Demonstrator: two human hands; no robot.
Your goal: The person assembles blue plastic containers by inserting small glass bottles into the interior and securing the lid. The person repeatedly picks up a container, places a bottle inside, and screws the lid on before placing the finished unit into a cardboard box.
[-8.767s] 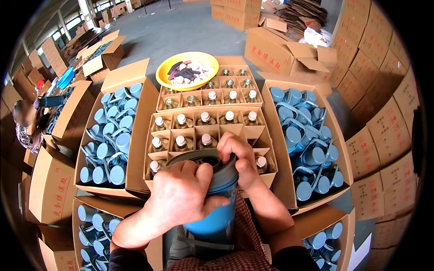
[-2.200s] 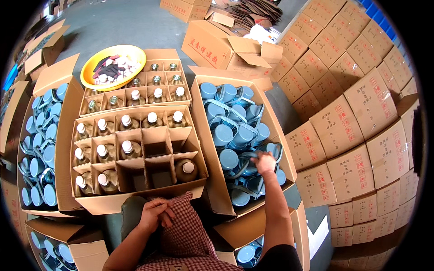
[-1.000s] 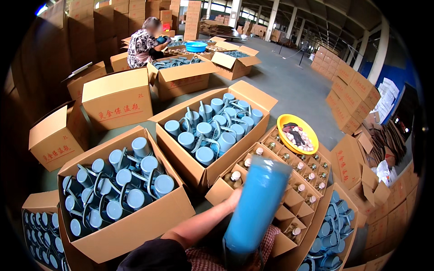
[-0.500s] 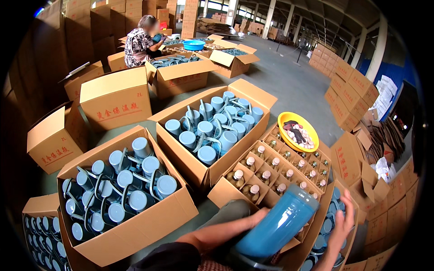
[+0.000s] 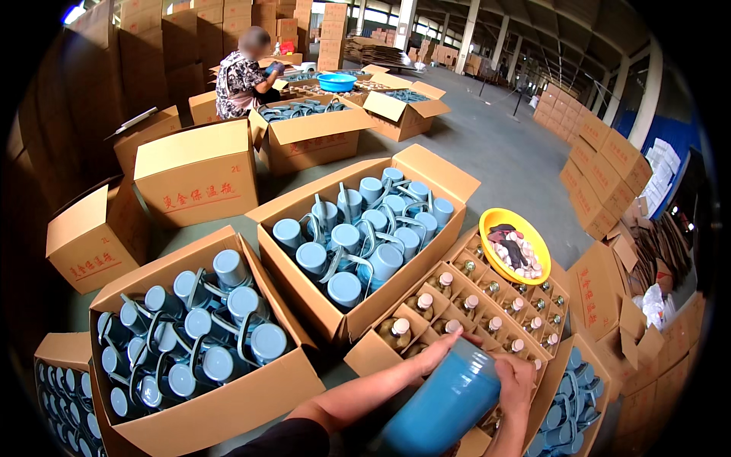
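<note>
A large blue thermos casing [image 5: 445,400] lies tilted across my lap side, its paler rim pointing up and away. My left hand [image 5: 438,355] grips it near the rim on the left. On the other side my right hand [image 5: 516,382] wraps round the upper end, fingers curled. Its lower end is blurred. Just beyond stands a divided carton [image 5: 371,350] with glass liners [image 5: 395,332] in its cells, topped with pale stoppers. Part of that carton is hidden behind the casing and my hands.
A yellow basin [image 5: 538,242] of stoppers and dark cloth sits on the divided carton's far end. Open cartons of blue thermoses [image 5: 346,288] stand ahead, left [image 5: 199,324] and right [image 5: 567,426]. Another person [image 5: 245,76] works far left beside a blue basin [image 5: 336,81].
My right hand, spread and apart from the casing before, now holds its upper end. My left hand has moved up towards the rim, and the casing has shifted slightly left and down.
</note>
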